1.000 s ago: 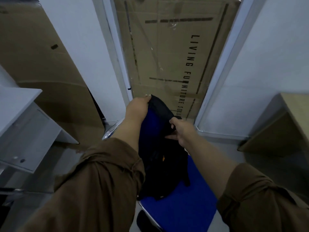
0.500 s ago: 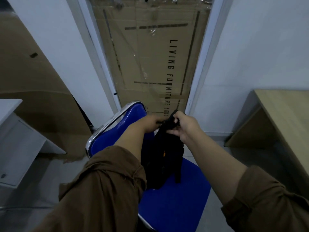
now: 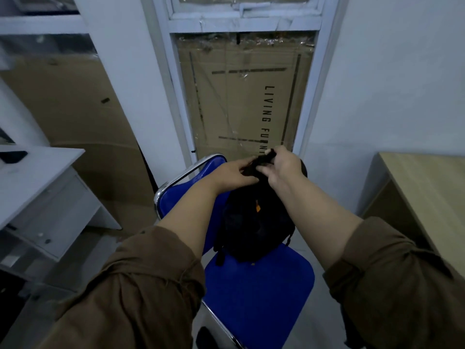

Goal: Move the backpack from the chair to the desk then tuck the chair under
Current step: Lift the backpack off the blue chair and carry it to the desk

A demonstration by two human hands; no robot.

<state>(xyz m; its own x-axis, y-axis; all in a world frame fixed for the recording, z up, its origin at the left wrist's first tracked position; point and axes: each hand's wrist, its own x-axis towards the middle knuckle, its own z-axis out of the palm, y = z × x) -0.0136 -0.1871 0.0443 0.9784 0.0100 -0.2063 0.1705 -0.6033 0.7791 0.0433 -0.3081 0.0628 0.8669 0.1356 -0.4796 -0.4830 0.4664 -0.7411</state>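
Observation:
A black backpack (image 3: 254, 222) with a small orange tag hangs upright over the blue seat of a chrome-framed chair (image 3: 256, 293), its bottom near or on the seat. My right hand (image 3: 283, 165) grips the top handle of the backpack. My left hand (image 3: 235, 172) pinches the same handle from the left side. The wooden desk (image 3: 432, 187) stands at the right edge of the view, apart from the chair.
A white desk with a drawer unit (image 3: 42, 187) stands at the left. Flat cardboard boxes (image 3: 241, 102) lean against the wall and door frame behind the chair. Grey floor (image 3: 83, 248) shows between the chair and each desk.
The view tilted up and widened. Both hands came together on the backpack's top handle and rose, pulling the backpack upright off the backrest.

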